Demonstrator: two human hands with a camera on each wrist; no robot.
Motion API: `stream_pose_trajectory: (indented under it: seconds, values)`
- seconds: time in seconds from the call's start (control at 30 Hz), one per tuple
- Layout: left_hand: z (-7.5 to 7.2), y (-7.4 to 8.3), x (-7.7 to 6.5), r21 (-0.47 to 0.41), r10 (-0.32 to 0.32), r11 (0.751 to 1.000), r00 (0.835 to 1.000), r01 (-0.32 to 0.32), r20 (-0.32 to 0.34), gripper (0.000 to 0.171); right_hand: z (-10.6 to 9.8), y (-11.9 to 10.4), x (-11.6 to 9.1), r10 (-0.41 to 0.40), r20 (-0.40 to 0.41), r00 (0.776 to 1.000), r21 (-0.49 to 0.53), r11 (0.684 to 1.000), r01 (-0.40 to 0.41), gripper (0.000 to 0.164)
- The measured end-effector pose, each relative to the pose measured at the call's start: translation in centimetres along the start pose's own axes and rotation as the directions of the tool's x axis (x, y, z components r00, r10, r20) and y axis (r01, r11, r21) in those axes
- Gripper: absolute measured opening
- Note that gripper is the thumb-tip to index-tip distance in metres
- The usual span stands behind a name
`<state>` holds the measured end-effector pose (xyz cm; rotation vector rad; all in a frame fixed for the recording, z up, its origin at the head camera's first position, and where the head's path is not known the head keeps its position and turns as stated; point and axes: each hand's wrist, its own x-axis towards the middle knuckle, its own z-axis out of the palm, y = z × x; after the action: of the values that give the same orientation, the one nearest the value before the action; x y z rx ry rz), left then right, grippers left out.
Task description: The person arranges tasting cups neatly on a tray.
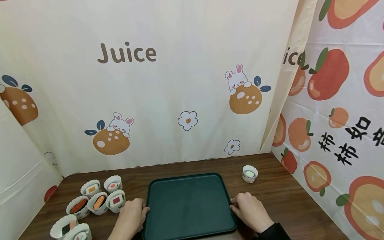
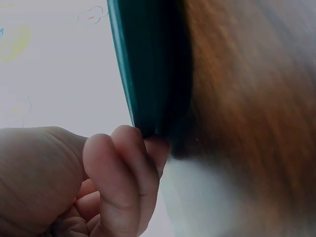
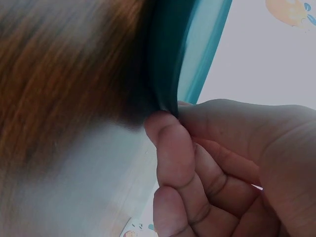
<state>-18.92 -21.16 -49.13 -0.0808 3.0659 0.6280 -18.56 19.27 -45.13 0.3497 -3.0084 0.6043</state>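
Observation:
A dark green rectangular tray lies in the middle of the wooden table. My left hand grips its left edge, with the fingers curled at the rim. On the opposite side, my right hand pinches the tray's right edge between thumb and fingers. Nothing lies on the tray. Close to the left hand stands a white scalloped cup with a sushi roll that has a dark red centre. Beyond the right hand is a lone white cup holding a pale sushi roll.
More white cups with sushi cluster at the left, among them ones with an orange-topped piece, a red-topped piece and a yellow-centred roll. A printed curtain hangs behind the table; another patterned cloth borders its right side.

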Motion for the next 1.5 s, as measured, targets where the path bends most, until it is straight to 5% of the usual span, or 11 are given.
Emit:
stream_pose_trajectory:
  seconds: [0.3,0.6,0.73,0.83,0.97,1.5]
  values:
    - [-2.3,1.5,-1.3,-0.032,-0.010,0.999,1.000,0.010,0.004,0.032,-0.4,0.0,0.0,0.046,0.025,0.999,0.020,0.999,-0.046,0.010]
    - [-8.0,1.2,-2.9,0.025,-0.051,0.998,0.990,0.054,-0.129,0.028,-1.7,-0.2,0.1,0.124,0.025,0.992,0.063,0.990,-0.125,0.012]
    - [-9.4,-0.3,-2.8,0.064,-0.110,0.990,0.978,0.123,-0.177,0.056,-2.1,-0.2,0.1,0.135,0.027,0.990,0.065,0.988,-0.137,0.015]
    - [-9.5,-1.6,-2.5,0.100,-0.131,0.983,0.968,0.155,-0.213,0.079,-2.2,-0.2,0.1,0.136,0.029,0.990,0.067,0.988,-0.137,0.016]
    - [-9.1,-2.8,-2.2,0.123,-0.143,0.976,0.959,0.177,-0.244,0.090,-2.3,-0.2,0.0,0.131,0.025,0.991,0.068,0.989,-0.132,0.017]
    - [-8.3,-3.9,-1.7,0.142,-0.163,0.971,0.966,0.193,-0.202,0.079,-2.9,0.2,0.2,0.112,0.028,0.993,0.066,0.991,-0.113,0.014]
